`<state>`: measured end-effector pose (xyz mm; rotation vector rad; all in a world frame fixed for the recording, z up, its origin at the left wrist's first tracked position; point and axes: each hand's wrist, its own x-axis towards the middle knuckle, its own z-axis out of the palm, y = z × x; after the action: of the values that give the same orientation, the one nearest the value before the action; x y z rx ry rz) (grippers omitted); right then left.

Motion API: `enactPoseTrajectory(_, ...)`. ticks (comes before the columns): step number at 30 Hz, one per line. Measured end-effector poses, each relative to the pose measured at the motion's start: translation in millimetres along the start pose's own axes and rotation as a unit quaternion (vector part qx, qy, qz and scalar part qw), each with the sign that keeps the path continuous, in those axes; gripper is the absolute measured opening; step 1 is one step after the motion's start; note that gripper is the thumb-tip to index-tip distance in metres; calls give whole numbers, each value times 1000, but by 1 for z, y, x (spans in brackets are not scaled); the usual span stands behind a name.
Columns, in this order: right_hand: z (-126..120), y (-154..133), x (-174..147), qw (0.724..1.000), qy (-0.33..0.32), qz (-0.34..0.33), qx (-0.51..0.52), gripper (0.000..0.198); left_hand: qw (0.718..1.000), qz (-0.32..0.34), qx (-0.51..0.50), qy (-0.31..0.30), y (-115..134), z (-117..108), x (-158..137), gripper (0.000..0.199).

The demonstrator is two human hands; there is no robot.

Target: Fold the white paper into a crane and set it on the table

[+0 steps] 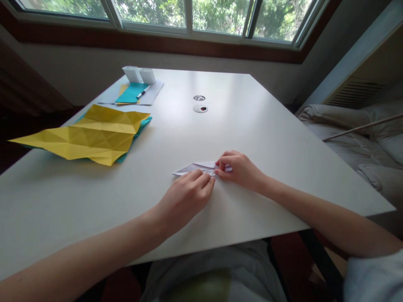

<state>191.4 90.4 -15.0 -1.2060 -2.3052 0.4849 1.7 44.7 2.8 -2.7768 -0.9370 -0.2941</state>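
A folded piece of white paper [184, 169] with pointed ends and layered creases lies on the white table [252, 138] in front of me. From the near side, my left hand [192, 191] presses on its middle with curled fingers, hiding part of it. My right hand [237, 167] pinches the paper's right end between thumb and fingers. The fingertips of the two hands are close together but apart. To the left lies a large yellow sheet [91, 132] full of crease lines, on top of a teal sheet [138, 132].
At the far left corner stand two small white boxes [147, 76] by a stack of papers with a teal sheet [134, 93] and a pen [143, 92]. Two round metal grommets [200, 109] sit in the tabletop. Beyond the right edge is a cushioned seat [346, 126].
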Motion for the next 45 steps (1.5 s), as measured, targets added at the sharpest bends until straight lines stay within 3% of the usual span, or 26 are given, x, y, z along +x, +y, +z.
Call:
enactPoseTrajectory(6, -3, 2, 2, 1000, -2, -4, -3, 12, 998, 28, 61, 19, 7, 7, -2, 26)
enactPoseTrajectory(18, -3, 5, 1, 1000, -6, -24, 16, 13, 996, 4, 62, 69, 10, 9, -3, 24)
enactPoseTrajectory(27, -5, 8, -2, 999, -9, -47, 23, 13, 998, -19, 67, 7, 7, -2, -6, 19)
enactPoseTrajectory(37, -7, 7, 0, 998, -17, -50, 33, 14, 994, -14, 100, -41, 7, -12, -9, 28)
enactPoseTrajectory(45, -7, 6, 2, 998, -23, -49, 23, 15, 994, -43, 80, -63, -5, -26, -8, 13)
